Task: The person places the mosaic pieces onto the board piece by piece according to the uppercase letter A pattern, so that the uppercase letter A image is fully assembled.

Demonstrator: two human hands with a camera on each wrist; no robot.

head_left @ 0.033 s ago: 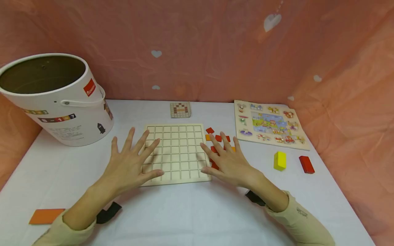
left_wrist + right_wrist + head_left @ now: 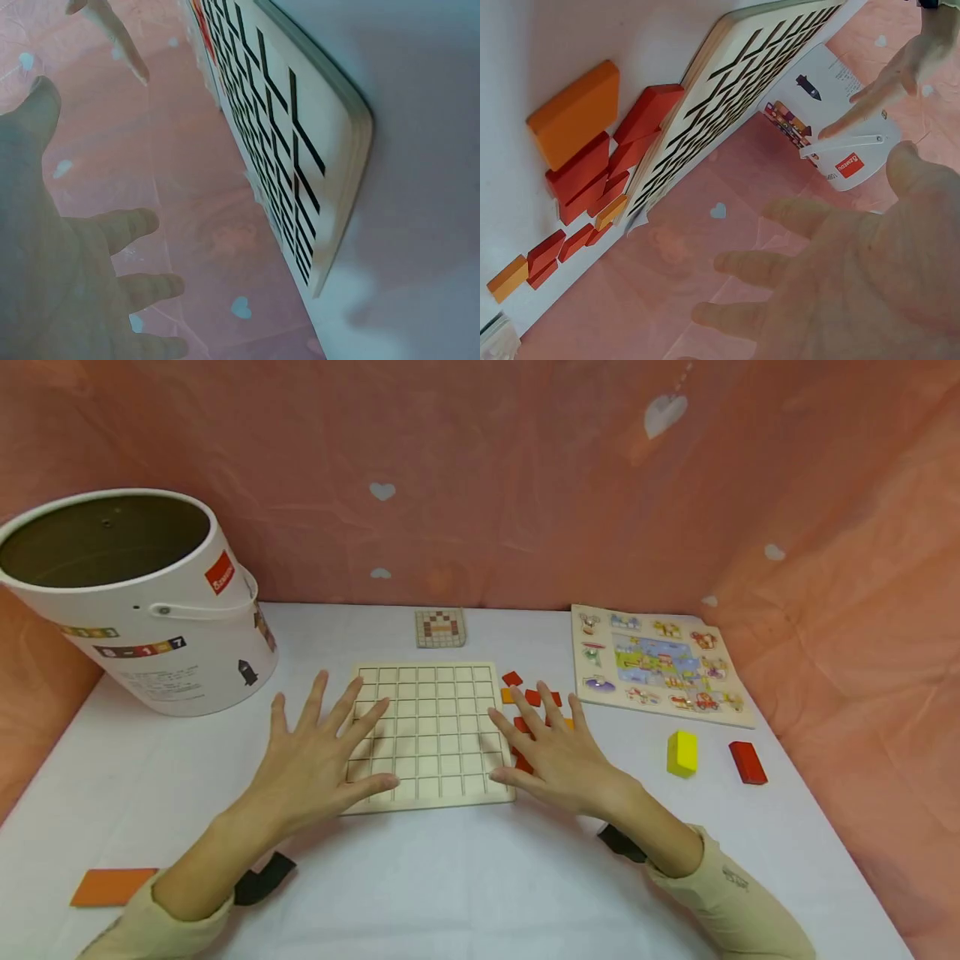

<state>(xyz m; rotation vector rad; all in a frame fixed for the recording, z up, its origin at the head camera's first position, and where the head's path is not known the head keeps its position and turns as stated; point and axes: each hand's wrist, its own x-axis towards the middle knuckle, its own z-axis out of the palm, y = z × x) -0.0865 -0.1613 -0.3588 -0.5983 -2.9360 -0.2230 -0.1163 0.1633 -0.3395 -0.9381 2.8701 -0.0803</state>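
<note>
Pale wooden square grid board, flat at the centre of the white table, edges square to the table front, near-square with no marked long axis. Left hand spread flat, fingers straight, over the board's left edge, gripping nothing. Right hand likewise splayed, holding nothing, over the board's right edge and the small red and orange wooden tiles lying just beside it.

change: none visible | hands | grid board | positions match earlier frame
</note>
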